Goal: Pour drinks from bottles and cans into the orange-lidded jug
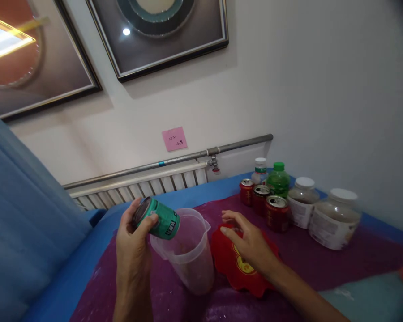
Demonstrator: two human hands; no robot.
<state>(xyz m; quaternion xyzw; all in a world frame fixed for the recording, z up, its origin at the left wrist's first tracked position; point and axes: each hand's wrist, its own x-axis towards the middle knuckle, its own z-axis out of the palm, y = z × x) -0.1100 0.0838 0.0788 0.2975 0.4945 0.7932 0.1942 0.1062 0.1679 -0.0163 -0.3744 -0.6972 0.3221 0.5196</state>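
Observation:
My left hand (pixel 137 232) is closed around a green can (pixel 163 219), which is tilted on its side over the left rim of a clear plastic pitcher (pixel 195 259). Some small brownish bits show faintly inside the pitcher. To the right of the pitcher, my right hand (pixel 245 241) hovers with its fingers apart and holds nothing. Beneath it lies a red scalloped tray (pixel 225 264) with a yellow design in its middle, partly covered by the hand and forearm.
Several red cans (pixel 278 214) stand at the back right, beside a green bottle (pixel 278 181), a white-capped bottle (pixel 260 172) and two clear jars (pixel 336 221) with white lids. A radiator (pixel 168 182) and pipe run along the wall. A blue curtain (pixel 23 223) hangs at left.

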